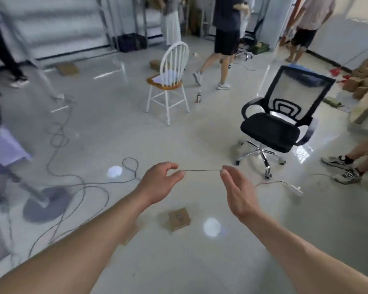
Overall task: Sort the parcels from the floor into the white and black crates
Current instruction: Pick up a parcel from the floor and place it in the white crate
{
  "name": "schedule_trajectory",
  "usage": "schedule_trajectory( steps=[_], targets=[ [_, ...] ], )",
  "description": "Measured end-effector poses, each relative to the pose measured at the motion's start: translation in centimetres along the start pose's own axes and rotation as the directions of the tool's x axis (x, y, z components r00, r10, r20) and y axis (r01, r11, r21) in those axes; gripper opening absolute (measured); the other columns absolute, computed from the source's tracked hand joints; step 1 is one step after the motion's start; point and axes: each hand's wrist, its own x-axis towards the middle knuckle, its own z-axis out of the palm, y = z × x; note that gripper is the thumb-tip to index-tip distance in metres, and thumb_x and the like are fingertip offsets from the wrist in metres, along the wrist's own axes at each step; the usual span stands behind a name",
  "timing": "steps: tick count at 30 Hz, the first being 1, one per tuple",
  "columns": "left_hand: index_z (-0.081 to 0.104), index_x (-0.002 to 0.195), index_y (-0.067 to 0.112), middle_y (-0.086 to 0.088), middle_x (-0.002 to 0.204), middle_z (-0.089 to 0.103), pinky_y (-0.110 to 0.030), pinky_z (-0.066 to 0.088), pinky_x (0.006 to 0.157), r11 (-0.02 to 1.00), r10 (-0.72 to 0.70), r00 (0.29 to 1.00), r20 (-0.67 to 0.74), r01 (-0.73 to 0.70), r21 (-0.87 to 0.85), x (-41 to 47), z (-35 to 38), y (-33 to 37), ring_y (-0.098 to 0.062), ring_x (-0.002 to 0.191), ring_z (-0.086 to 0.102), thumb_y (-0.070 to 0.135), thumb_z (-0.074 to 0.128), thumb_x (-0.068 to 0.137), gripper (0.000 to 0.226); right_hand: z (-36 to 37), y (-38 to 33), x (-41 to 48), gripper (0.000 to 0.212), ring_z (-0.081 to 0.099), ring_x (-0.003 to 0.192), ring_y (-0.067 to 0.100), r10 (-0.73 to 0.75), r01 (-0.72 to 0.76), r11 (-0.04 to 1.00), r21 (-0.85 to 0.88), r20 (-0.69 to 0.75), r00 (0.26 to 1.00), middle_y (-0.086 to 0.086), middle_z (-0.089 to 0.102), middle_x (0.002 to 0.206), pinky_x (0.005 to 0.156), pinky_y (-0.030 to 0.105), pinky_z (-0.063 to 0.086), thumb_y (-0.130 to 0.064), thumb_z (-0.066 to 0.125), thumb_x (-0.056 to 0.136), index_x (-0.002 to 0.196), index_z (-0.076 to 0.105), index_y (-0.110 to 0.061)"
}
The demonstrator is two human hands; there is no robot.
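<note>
A small cardboard parcel (179, 218) lies flat on the glossy grey floor (179, 262), just below and between the person's two outstretched hands. Above it, the left hand (159, 184) pinches one end of a thin cord (202, 170) between thumb and forefinger, its other fingers loosely curled. The right hand (237, 189) nips the other end at its fingertips, the remaining fingers nearly straight, so the cord runs taut between the two. Grey cables (83, 187) loop across the floor to the left. Farther out stand a white spindle-back chair (170, 81) and a black mesh office chair (280, 115). A second parcel (67, 68) lies near the back wall, with a black crate (132, 42) beyond it.
</note>
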Motion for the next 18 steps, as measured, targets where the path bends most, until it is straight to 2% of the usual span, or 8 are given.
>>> schedule_trajectory(
  steps=[4, 9, 12, 15, 18],
  targets=[
    [0.06, 0.136, 0.021, 0.006, 0.139, 0.059, -0.034, 0.041, 0.11, 0.983, -0.181, 0.967, -0.182, 0.172, -0.066, -4.0, -4.3, -5.1, -0.013, 0.128, 0.055, 0.047, 0.061, 0.096, 0.048, 5.7, -2.0, 1.1, 0.039, 0.054, 0.111, 0.007, -0.043, 0.043, 0.999, 0.008, 0.207, 0.977, -0.007, 0.063, 0.123, 0.075, 0.0, 0.035, -0.044, 0.053, 0.103, 0.135, 0.062, -0.023],
    [0.063, 0.131, 0.023, 0.001, 0.134, 0.063, -0.033, 0.042, 0.105, 0.925, -0.379, 0.859, -0.346, 0.335, -0.18, -9.3, -6.8, -9.7, -0.017, 0.122, 0.059, 0.046, 0.062, 0.095, 0.043, 10.6, -2.7, 1.0, 0.039, 0.056, 0.108, 0.008, -0.088, 0.105, 0.994, -0.023, 0.389, 0.917, -0.006, 0.064, 0.119, 0.071, -0.003, 0.034, -0.044, 0.054, 0.103, 0.135, 0.062, -0.024],
    [0.064, 0.13, 0.022, -0.001, 0.13, 0.064, -0.032, 0.042, 0.102, 0.88, -0.473, 0.777, -0.415, 0.391, -0.27, -12.3, -7.6, -11.9, -0.018, 0.119, 0.059, 0.046, 0.062, 0.095, 0.042, 12.9, -3.0, 0.7, 0.038, 0.061, 0.108, 0.011, -0.093, 0.122, 0.992, -0.033, 0.463, 0.881, -0.002, 0.065, 0.121, 0.068, 0.007, 0.039, -0.046, 0.054, 0.102, 0.134, 0.061, -0.027],
    [0.064, 0.13, 0.024, 0.002, 0.127, 0.063, -0.03, 0.041, 0.093, 0.833, -0.55, 0.709, -0.442, 0.428, -0.349, -14.8, -8.2, -13.6, -0.019, 0.117, 0.057, 0.047, 0.061, 0.095, 0.042, 15.1, -3.3, 0.0, 0.039, 0.058, 0.118, 0.013, -0.116, 0.149, 0.989, -0.021, 0.525, 0.843, -0.004, 0.065, 0.125, 0.084, 0.021, 0.04, -0.047, 0.054, 0.102, 0.134, 0.061, -0.026],
    [0.064, 0.127, 0.024, -0.004, 0.119, 0.066, -0.031, 0.042, 0.086, 0.796, -0.6, 0.669, -0.438, 0.45, -0.405, -16.1, -8.8, -15.4, -0.027, 0.119, 0.059, 0.048, 0.061, 0.094, 0.041, 17.3, -3.9, -0.7, 0.047, 0.059, 0.112, 0.015, -0.136, 0.173, 0.985, -0.015, 0.558, 0.819, -0.004, 0.067, 0.119, 0.088, 0.027, 0.039, -0.057, 0.054, 0.097, 0.132, 0.062, -0.026]
  ],
)
